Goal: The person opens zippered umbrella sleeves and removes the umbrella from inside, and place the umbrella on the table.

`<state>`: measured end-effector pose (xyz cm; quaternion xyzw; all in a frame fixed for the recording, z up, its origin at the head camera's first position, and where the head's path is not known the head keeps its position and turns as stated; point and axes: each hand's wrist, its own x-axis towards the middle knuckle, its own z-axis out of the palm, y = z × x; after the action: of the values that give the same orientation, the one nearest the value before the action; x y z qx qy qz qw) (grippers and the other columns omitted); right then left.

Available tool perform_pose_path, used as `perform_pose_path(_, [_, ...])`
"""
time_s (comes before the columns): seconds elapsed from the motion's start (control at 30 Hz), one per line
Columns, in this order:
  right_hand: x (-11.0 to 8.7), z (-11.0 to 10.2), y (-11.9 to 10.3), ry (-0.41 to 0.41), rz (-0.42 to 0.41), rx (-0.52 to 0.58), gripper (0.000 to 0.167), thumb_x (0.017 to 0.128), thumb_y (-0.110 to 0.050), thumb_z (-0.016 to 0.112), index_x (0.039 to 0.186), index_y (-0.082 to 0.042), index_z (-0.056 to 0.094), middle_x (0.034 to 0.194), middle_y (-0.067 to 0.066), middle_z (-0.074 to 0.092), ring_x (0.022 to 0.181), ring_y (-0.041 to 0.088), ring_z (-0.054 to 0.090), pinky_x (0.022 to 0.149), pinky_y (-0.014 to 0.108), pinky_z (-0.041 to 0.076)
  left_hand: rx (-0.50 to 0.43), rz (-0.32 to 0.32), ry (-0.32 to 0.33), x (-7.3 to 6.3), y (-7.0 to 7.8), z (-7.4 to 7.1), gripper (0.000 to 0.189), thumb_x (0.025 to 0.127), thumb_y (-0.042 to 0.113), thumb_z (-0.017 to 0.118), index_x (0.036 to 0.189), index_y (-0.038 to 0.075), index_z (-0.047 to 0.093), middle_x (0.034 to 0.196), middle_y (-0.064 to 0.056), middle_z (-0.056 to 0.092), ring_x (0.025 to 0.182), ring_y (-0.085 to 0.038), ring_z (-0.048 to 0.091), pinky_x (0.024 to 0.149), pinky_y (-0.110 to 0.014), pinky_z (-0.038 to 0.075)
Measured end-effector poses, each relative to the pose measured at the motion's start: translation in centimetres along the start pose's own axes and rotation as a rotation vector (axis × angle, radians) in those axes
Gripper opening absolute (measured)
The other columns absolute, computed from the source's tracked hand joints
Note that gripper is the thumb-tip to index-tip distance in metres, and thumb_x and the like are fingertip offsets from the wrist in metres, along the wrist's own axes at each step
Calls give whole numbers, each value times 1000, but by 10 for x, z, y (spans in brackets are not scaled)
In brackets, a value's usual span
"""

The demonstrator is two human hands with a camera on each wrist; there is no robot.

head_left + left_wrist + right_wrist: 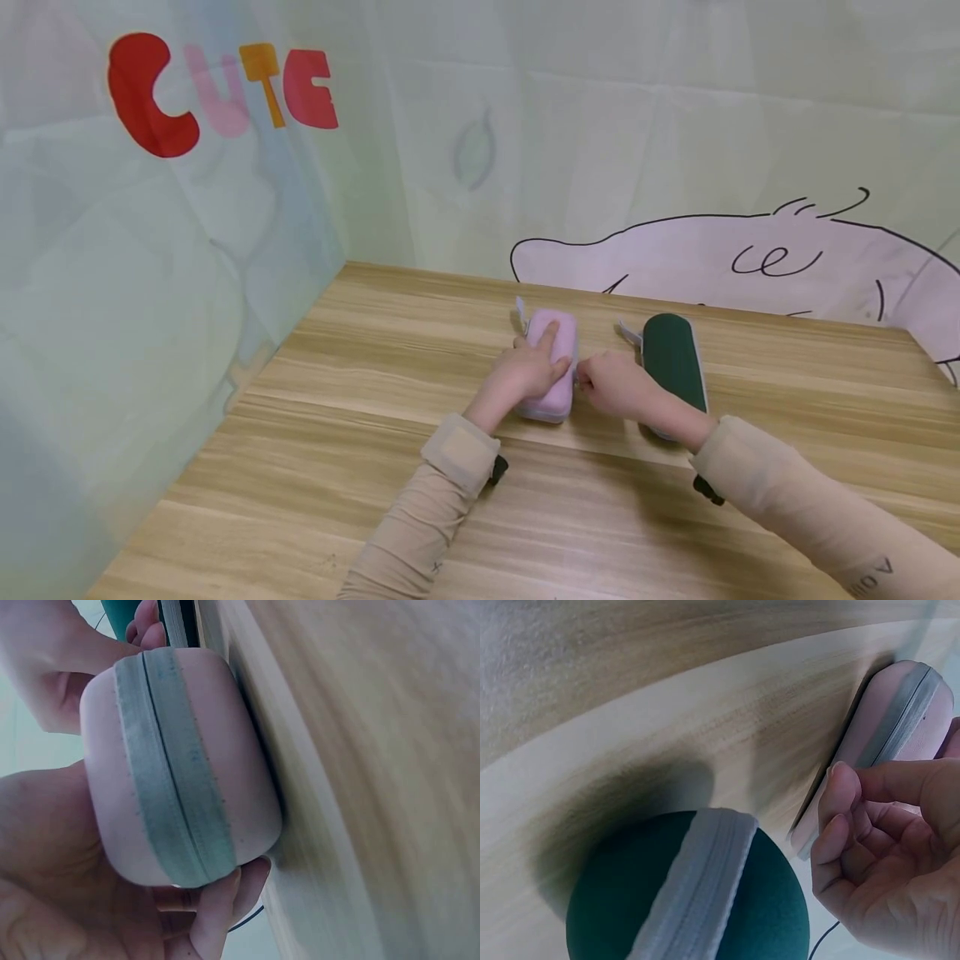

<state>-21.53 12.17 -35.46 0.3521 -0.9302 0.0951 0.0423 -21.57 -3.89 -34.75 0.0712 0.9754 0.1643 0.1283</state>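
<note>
A pink zippered case (pixel 559 397) with a grey zip band lies on the table. My left hand (pixel 525 369) holds it from above, one finger stretched along the lid and other fingers round its left side. In the left wrist view, the end of the pink case (pixel 180 765) shows its zip closed there. Against the case's right side, my right hand (pixel 617 383) has thumb and fingertips pinched together at the zip band. What looks like the zipper pull is between them, mostly hidden by the fingers. In the right wrist view, the right hand (pixel 892 847) is beside the pink case (pixel 885 720).
A dark green zippered case (pixel 670 354) lies just right of the pink one, partly under my right forearm. Each case has a small grey strap at its far left. The wooden table (pixel 337 375) meets printed cloth walls (pixel 450 167) at the back and left.
</note>
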Motion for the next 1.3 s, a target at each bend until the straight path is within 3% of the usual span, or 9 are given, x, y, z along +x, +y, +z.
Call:
perform_pose_path(0.23, [-1,2,0,-33,54,38,16,82,1,60,67,-6,60,58,1,52,53,10,41,49,21,35,6,0,1,2,-1,1,66,101,51,31,156,26,4,140,-30,41,106,-35,57,86,-45,49])
perform_pose_path(1.07, [-6,2,-2,-35,24,82,20,81,2,60,64,-9,57,57,-2,49,54,8,41,51,20,34,5,0,7,2,0,1,65,101,50,32,156,26,5,137,-29,43,108,-36,57,88,-47,49])
perform_pose_path(1.3, [-5,-2,-3,-89,47,124,18,82,2,60,66,-8,59,58,-2,50,55,9,41,53,20,34,0,-10,4,2,0,0,66,101,51,32,156,26,5,139,-29,41,110,-37,56,89,-47,49])
